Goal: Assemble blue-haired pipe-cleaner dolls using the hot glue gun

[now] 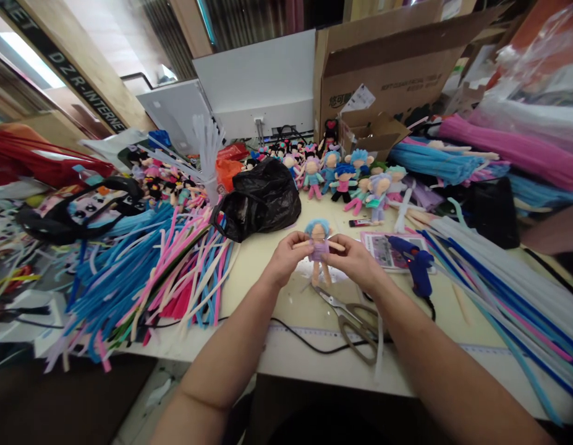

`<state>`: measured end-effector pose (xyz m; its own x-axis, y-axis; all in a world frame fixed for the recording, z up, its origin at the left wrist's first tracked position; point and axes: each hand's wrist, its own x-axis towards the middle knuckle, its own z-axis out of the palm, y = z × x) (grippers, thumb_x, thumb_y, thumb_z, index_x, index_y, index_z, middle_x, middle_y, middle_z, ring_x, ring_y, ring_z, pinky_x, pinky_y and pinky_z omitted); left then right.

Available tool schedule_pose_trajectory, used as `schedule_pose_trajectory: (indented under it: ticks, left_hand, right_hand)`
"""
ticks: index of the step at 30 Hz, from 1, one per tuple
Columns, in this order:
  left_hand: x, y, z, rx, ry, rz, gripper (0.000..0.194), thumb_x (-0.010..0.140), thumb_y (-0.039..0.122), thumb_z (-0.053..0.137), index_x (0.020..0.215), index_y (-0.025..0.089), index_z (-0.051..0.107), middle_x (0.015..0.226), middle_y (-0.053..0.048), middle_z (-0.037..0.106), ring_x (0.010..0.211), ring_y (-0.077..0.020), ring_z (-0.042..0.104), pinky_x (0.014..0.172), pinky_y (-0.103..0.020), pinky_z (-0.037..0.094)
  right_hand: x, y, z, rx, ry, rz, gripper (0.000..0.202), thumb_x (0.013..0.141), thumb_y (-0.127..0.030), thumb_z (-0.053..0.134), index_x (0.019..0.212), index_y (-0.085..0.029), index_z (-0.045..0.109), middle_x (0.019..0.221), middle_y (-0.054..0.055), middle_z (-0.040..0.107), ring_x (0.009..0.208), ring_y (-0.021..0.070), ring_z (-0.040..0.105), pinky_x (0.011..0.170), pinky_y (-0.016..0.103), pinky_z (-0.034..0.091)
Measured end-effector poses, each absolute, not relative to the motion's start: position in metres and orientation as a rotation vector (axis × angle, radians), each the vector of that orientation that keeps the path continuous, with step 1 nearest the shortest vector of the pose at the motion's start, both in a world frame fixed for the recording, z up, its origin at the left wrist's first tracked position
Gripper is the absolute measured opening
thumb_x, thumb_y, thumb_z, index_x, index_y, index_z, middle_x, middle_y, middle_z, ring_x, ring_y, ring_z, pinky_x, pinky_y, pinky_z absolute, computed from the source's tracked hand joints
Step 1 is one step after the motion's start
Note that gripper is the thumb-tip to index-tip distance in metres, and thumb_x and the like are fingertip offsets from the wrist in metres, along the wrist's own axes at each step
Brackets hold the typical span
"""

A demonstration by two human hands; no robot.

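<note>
A small fuzzy doll [320, 247] with blue hair and a lilac top is held upright above the table between both hands. My left hand [288, 254] pinches its arm and side from the left. From the right, my right hand [355, 259] grips the other arm and the body. The doll's beige legs hang down toward a pair of scissors [348, 318], which lies just below with its handles toward me. To the right of my right hand lies a blue glue gun [416, 266], its nozzle over a printed card [383, 250].
Bundles of blue and pink pipe cleaners [128, 272] cover the left; white and blue ones [494, 278] lie right. A black plastic bag [263, 198] sits behind the hands, near several finished dolls [344, 179]. A cardboard box [379, 68] stands behind. A black cord [314, 349] crosses the front.
</note>
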<state>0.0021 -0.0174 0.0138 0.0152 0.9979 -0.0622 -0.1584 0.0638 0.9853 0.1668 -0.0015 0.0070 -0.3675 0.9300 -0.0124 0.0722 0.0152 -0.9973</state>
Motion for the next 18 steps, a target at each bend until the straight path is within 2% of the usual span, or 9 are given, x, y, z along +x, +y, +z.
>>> schedule_pose_trajectory:
  ticks: [8,18]
  left_hand:
    - [-0.0033,-0.0171,0.0108,1.049,1.053,1.159,0.029,0.065,0.033,0.074,0.084,0.014,0.063,0.076,0.0,0.06,0.066,-0.0102,0.051,0.063,-0.025,0.036]
    - [-0.0029,-0.0155,0.0122,1.038,1.123,1.181,0.02,0.061,0.031,0.074,0.069,0.015,0.064,0.062,0.003,0.058,0.056,-0.0086,0.047,0.058,-0.025,0.031]
  right_hand:
    - [0.1686,-0.0016,0.0111,-1.011,-1.469,1.524,0.028,0.064,-0.035,0.074,0.081,-0.019,0.058,0.076,-0.001,0.063,0.074,0.0167,0.058,0.069,0.029,0.043]
    - [0.17,-0.002,0.0125,-1.048,-1.555,1.457,0.023,0.066,-0.031,0.07,0.08,-0.018,0.058,0.074,-0.002,0.06,0.071,0.0153,0.054,0.066,0.028,0.04]
